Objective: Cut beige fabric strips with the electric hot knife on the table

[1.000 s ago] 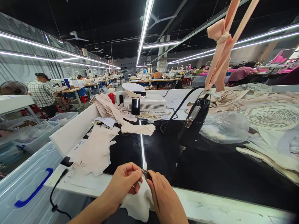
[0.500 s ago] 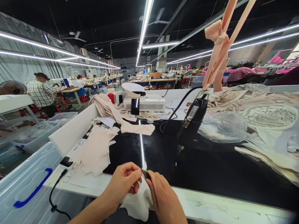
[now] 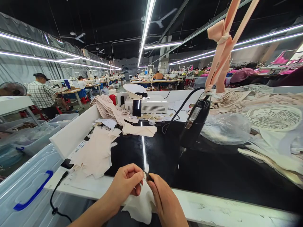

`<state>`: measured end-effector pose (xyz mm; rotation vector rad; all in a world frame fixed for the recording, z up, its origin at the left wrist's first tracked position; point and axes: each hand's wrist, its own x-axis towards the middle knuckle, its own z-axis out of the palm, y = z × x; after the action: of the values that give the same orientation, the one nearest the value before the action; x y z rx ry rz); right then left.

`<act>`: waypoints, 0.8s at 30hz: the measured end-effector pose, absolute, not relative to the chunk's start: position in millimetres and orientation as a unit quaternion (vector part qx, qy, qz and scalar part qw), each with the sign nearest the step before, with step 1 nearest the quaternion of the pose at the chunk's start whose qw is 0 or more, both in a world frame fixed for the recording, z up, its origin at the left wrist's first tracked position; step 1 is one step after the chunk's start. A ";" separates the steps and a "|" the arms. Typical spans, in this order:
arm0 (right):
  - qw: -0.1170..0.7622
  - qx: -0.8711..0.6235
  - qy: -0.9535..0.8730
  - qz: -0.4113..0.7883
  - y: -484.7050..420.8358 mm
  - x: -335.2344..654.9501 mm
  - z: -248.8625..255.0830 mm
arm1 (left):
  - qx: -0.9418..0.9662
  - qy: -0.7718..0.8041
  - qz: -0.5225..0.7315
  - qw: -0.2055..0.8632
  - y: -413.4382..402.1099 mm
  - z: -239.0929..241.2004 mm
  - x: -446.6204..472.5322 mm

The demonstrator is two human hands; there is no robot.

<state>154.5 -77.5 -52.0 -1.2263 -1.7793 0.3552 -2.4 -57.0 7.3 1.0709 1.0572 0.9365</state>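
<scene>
Over the table's front edge, my left hand [image 3: 126,184] pinches a piece of cream fabric [image 3: 139,206] between thumb and fingers. The fabric hangs down between my hands, and a small tip of it sticks up past the fingertips. My right hand [image 3: 167,198] is closed round a small dark pointed tool [image 3: 148,177] that looks like thread snips. Its tip points at the fabric beside my left fingertips. Most of the tool is hidden in the right hand, so I cannot tell whether its blades are apart.
Pale pink fabric pieces [image 3: 97,153] lie on the left, with longer strips [image 3: 139,129] behind. A black hand-held device [image 3: 196,121] hangs from a peach strap [image 3: 222,56]. Plastic-wrapped goods [image 3: 227,127] and lace pieces [image 3: 272,118] cover the right. Plastic bins [image 3: 30,189] stand left.
The right hand and the dark tool have shifted and tilted slightly, with the tip a little nearer the fabric. My left hand keeps its pinch in about the same place.
</scene>
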 end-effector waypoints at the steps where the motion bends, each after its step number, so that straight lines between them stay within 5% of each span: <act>1: 0.460 -0.502 -0.708 0.187 -78.5 153.2 -51.1 | 0.471 0.464 0.409 0.630 -56.8 7.9 -2.4; 24: 0.466 -0.491 -0.550 0.489 -78.1 157.2 -28.1 | 0.469 0.499 0.413 0.601 -54.1 8.9 -4.7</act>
<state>157.2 -78.1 -28.1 -1.2044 -1.3513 1.2002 -4.7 -54.1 8.9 1.0862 1.1554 0.9573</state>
